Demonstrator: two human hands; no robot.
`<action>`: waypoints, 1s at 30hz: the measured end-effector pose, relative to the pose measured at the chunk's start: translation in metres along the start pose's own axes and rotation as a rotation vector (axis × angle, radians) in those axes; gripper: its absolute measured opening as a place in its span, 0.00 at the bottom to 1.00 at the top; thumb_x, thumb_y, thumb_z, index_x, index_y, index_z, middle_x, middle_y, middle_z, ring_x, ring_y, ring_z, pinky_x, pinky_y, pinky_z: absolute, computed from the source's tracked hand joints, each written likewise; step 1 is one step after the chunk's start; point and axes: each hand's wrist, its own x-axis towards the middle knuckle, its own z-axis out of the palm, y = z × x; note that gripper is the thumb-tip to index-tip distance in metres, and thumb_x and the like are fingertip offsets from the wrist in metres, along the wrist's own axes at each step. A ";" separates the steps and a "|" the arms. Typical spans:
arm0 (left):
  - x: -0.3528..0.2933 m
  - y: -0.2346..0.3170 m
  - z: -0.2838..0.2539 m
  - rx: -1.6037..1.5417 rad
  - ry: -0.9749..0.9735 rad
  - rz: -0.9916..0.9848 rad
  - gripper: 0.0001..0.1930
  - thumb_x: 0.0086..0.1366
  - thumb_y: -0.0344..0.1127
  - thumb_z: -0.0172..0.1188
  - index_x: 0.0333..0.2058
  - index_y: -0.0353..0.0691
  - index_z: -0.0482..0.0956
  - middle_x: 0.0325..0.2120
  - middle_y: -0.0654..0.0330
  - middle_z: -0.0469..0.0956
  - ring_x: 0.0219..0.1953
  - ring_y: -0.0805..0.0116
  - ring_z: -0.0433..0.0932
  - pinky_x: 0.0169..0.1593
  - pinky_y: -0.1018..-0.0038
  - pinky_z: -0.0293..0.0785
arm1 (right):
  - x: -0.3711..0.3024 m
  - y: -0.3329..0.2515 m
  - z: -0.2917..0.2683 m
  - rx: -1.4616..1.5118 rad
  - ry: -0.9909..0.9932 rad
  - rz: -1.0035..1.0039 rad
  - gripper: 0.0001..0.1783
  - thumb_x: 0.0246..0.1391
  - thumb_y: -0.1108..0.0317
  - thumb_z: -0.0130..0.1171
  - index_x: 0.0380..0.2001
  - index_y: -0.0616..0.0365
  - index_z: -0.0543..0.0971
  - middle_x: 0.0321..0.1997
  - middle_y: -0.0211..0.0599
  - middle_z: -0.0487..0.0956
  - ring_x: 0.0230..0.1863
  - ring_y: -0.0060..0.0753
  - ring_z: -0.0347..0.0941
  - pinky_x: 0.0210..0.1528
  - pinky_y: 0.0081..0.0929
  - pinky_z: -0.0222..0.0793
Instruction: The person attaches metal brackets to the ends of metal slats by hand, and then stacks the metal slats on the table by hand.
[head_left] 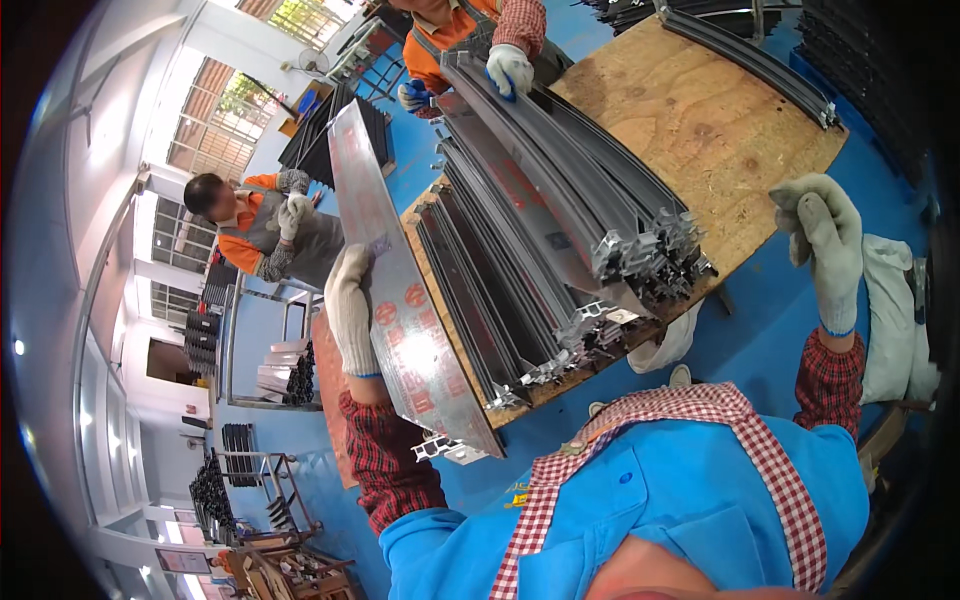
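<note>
My left hand [349,311], in a white knit glove, grips the edge of a long flat aluminium profile [428,365]. Clear film with red print covers its broad face, and its cut end shows hollow chambers. The profile slants along the left side of the wooden table. Away from the stack, my right hand [828,235] is raised at the right, also gloved. Its fingers are bent and pressed together; whatever they hold, if anything, does not show. Between my hands, a pile of grey aluminium profiles [540,230] lies lengthwise on the wooden table [715,125], cut ends towards me.
Across the table a co-worker [450,40] rests gloved hands on the pile. Another person [270,225] stands to the left, beside a metal rack [265,345]. More profiles [755,65] lie along the table's far edge. White sacks [888,320] stand at the right on the blue floor.
</note>
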 end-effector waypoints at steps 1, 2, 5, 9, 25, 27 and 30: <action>0.000 0.002 0.005 0.003 0.010 -0.005 0.12 0.69 0.36 0.54 0.35 0.34 0.82 0.28 0.65 0.78 0.29 0.75 0.69 0.40 0.81 0.64 | 0.003 0.002 -0.005 0.004 -0.011 0.002 0.14 0.68 0.66 0.52 0.45 0.65 0.81 0.30 0.34 0.81 0.18 0.14 0.64 0.17 0.12 0.58; 0.000 0.003 0.009 -0.020 0.007 -0.005 0.12 0.69 0.36 0.54 0.35 0.34 0.82 0.28 0.65 0.78 0.29 0.75 0.69 0.39 0.81 0.65 | 0.005 0.005 -0.010 0.004 -0.035 0.014 0.14 0.69 0.65 0.52 0.45 0.64 0.81 0.31 0.35 0.81 0.19 0.14 0.65 0.17 0.12 0.58; -0.003 0.004 0.020 -0.090 0.001 -0.004 0.12 0.69 0.35 0.53 0.36 0.34 0.83 0.28 0.65 0.78 0.29 0.76 0.70 0.38 0.82 0.65 | 0.011 0.011 -0.020 0.006 -0.108 0.050 0.15 0.69 0.63 0.51 0.45 0.64 0.80 0.37 0.37 0.83 0.20 0.15 0.67 0.17 0.12 0.59; -0.004 0.025 0.041 -0.069 -0.016 -0.059 0.11 0.69 0.34 0.54 0.37 0.34 0.83 0.29 0.63 0.79 0.29 0.75 0.72 0.38 0.81 0.68 | 0.017 0.017 -0.014 0.033 -0.064 0.071 0.16 0.69 0.62 0.51 0.45 0.64 0.80 0.34 0.36 0.82 0.20 0.14 0.66 0.17 0.12 0.59; 0.048 0.014 0.146 -0.533 -0.147 -0.109 0.10 0.70 0.36 0.54 0.38 0.35 0.79 0.26 0.65 0.76 0.21 0.73 0.70 0.28 0.81 0.68 | 0.009 0.011 -0.016 0.050 -0.032 0.120 0.14 0.66 0.65 0.54 0.44 0.65 0.81 0.31 0.38 0.82 0.18 0.15 0.65 0.16 0.13 0.58; 0.045 0.008 0.162 -0.595 -0.171 -0.128 0.10 0.70 0.36 0.54 0.38 0.35 0.78 0.26 0.65 0.76 0.20 0.72 0.70 0.26 0.81 0.68 | 0.009 0.012 -0.019 0.049 -0.016 0.116 0.14 0.66 0.65 0.54 0.43 0.65 0.81 0.31 0.38 0.82 0.18 0.15 0.66 0.16 0.13 0.58; 0.049 0.002 0.179 -0.683 -0.200 -0.154 0.09 0.70 0.36 0.54 0.39 0.36 0.78 0.25 0.66 0.75 0.18 0.72 0.69 0.24 0.81 0.67 | 0.010 0.015 -0.021 0.054 0.014 0.105 0.14 0.67 0.64 0.54 0.42 0.65 0.81 0.31 0.38 0.82 0.19 0.15 0.66 0.16 0.13 0.58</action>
